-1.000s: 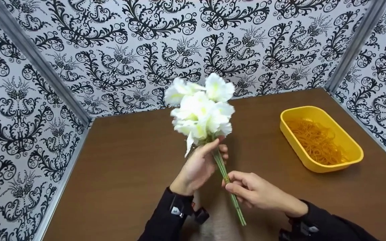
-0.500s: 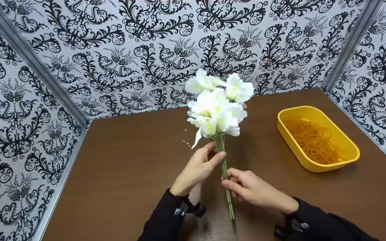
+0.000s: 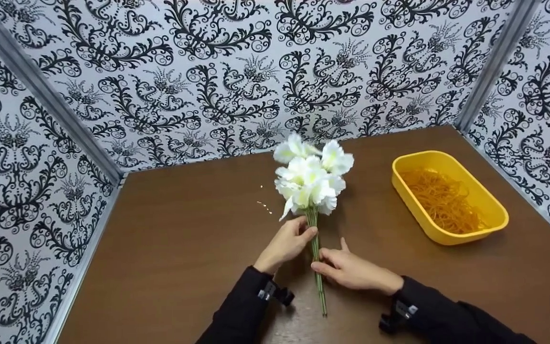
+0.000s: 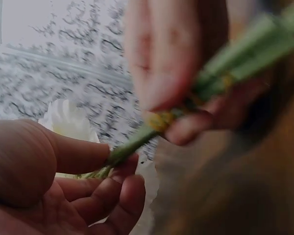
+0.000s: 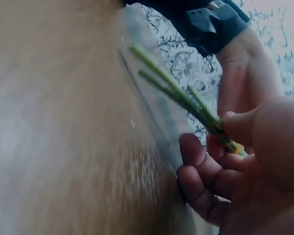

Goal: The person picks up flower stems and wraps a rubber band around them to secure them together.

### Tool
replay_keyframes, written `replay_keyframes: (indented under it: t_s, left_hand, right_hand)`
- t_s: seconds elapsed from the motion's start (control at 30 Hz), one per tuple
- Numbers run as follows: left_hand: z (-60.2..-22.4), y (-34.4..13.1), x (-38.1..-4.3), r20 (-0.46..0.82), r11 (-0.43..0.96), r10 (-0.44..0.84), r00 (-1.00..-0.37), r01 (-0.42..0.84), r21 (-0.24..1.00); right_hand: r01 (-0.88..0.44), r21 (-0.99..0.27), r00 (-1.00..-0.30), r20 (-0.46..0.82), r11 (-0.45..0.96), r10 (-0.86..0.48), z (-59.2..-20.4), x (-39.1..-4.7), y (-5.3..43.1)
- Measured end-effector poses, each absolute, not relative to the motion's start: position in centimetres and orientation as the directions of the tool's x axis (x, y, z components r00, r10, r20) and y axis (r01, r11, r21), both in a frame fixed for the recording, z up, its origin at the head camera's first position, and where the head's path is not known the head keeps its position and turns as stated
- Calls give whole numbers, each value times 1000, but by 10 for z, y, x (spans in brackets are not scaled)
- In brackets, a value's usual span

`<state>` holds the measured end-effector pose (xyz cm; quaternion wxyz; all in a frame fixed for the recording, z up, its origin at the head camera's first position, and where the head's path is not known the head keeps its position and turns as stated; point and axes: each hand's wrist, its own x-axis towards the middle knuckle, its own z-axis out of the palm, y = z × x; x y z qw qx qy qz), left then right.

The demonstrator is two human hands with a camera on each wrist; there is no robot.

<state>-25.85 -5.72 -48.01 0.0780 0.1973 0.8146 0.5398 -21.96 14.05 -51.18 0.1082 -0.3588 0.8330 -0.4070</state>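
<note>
A bunch of white flowers (image 3: 311,184) with long green stems lies along the middle of the brown table in the head view, blooms toward the back wall. My left hand (image 3: 288,242) pinches the stems just below the blooms, between thumb and fingers. Lower down, my right hand (image 3: 354,268) pinches the same stems. A yellow-orange rubber band (image 4: 159,120) is wrapped round the stems beside the right fingers, seen in the left wrist view. In the right wrist view the cut stem ends (image 5: 152,68) fan slightly apart beyond the right thumb.
A yellow tray (image 3: 497,205) of tangled orange rubber bands (image 3: 439,200) stands on the table (image 3: 184,248) at the right. Small white bits (image 3: 264,206) lie left of the blooms. Patterned black-and-white walls (image 3: 237,71) enclose the back and sides.
The bunch has come down toward the table and swung to the right, its stems now more upright in view. My left hand has slid from the blooms down onto the stems.
</note>
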Motion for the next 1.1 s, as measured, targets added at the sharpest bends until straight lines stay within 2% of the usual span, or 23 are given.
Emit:
replay_keyframes:
  t_s: [0.33,0.6,0.8,1.1]
  left_hand:
    - [-507,-56,-263,-25,248,384,-923,77,966]
    - [-511,-53,-261,-65,284,347,-936,38,958]
    - [-514,-53,-262,-104,220,334,-937,-29,975]
    - [-514,-52,-262,-102,213,322,-941,-33,976]
  right_hand:
    - [-544,-717,-706,109,436,-700,-522,-229,141]
    - [-572,-674,-708,119,467,-696,-521,-227,140]
    - [-599,-651,-696,137,465,-705,-522,-228,140]
    - [-596,-646,-700,128,477,-703,-522,-228,140]
